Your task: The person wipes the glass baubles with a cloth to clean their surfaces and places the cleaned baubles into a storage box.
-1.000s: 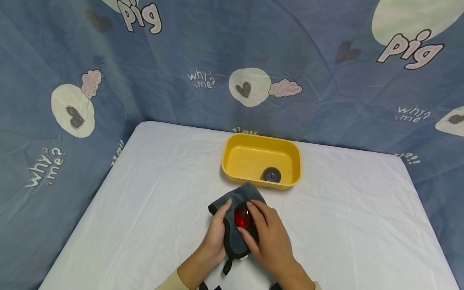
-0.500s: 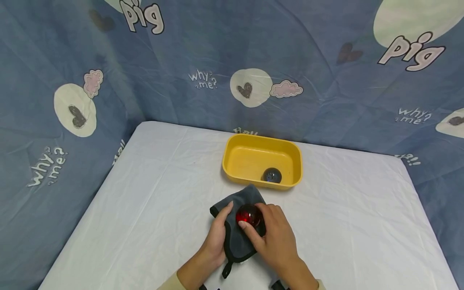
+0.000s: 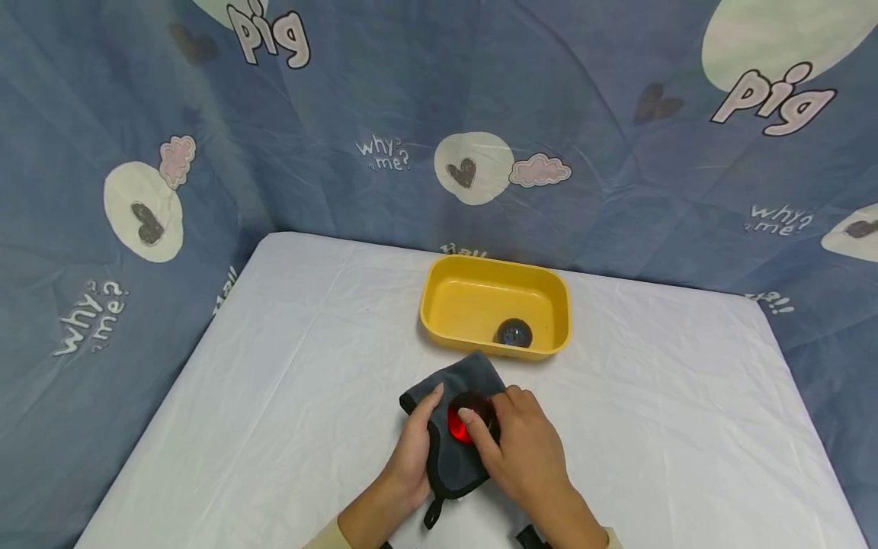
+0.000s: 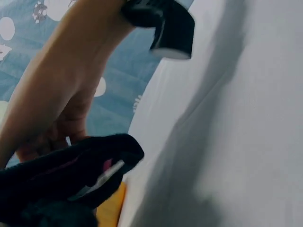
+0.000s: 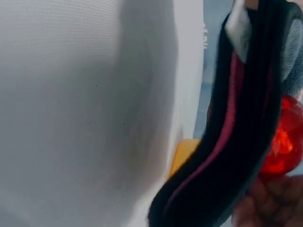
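Note:
A folded dark grey cloth [image 3: 456, 467] with black edging and a small hanging loop lies across my left hand [image 3: 410, 451], which grips it with the thumb on top. On the cloth sits a shiny, see-through red ball [image 3: 461, 425]. My right hand [image 3: 527, 450] holds this ball from its right side, thumb over the front and fingers curled behind, partly hidden. In the right wrist view the red ball [image 5: 285, 139] shows beyond the thick cloth layers [image 5: 222, 161]. The left wrist view shows the cloth's underside [image 4: 57, 177] below my left fingers.
Just beyond the cloth stands a yellow rectangular tub [image 3: 456, 305], with a dark glassy ball [image 3: 514, 333] in its near right corner. White fabric [image 3: 288, 427] covers the table. A blue printed curtain [image 3: 384, 198] hangs behind and along the sides.
My right hand has turned the red ball on the cloth, its thumb passing from the lower edge up over the front. Cloth and ball have shifted slightly toward me.

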